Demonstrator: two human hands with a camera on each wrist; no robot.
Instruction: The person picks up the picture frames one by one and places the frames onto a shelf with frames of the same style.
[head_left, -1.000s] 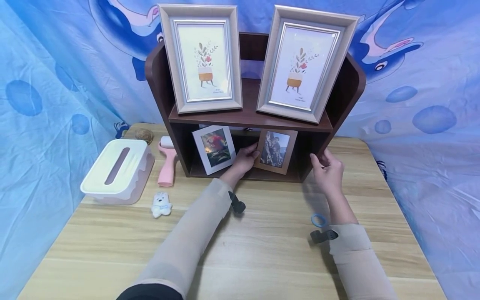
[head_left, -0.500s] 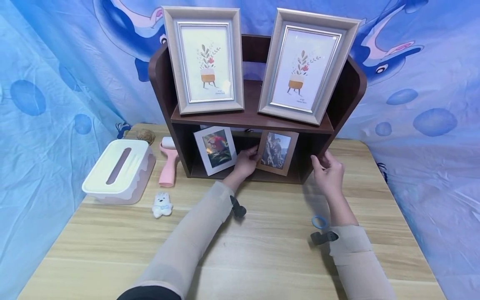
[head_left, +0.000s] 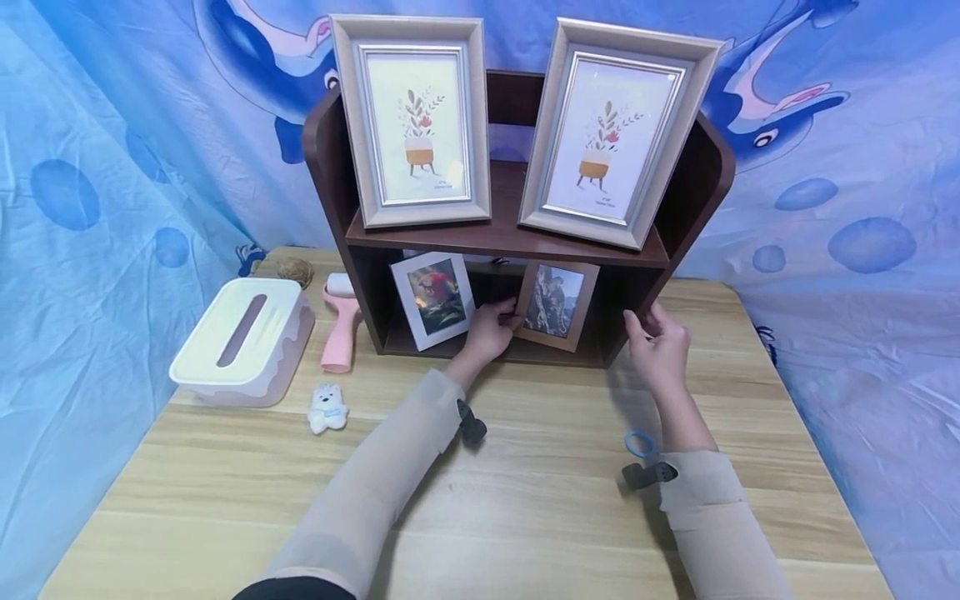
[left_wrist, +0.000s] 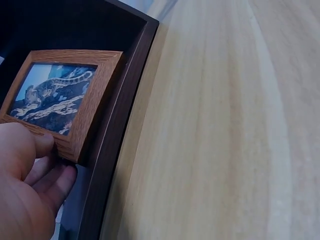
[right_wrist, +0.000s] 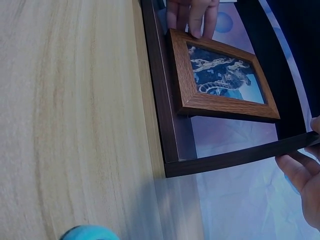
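Note:
A dark brown two-tier shelf (head_left: 510, 237) stands on the table. In its lower tier a brown wooden picture frame (head_left: 557, 304) with a leopard photo leans at the right, turned slightly inward. My left hand (head_left: 491, 331) pinches this frame's left side edge; the left wrist view shows the thumb on the front and fingers behind the lower corner. Left of that hand leans a white picture frame (head_left: 433, 300) with a parrot photo. My right hand (head_left: 662, 346) grips the shelf's right side panel (right_wrist: 235, 156) between thumb and fingers, some of them hidden behind it.
Two large beige picture frames (head_left: 420, 125) with plant prints stand on the upper tier. At the table's left are a tissue box (head_left: 240, 333), pink lint roller (head_left: 341, 329), twine ball (head_left: 295, 271) and white bear figure (head_left: 327, 408). A blue ring (head_left: 640, 443) lies by the right wrist.
My left hand has slid slightly lower along the brown frame's side edge. The head view has shifted a little; the right hand keeps its hold on the shelf panel.

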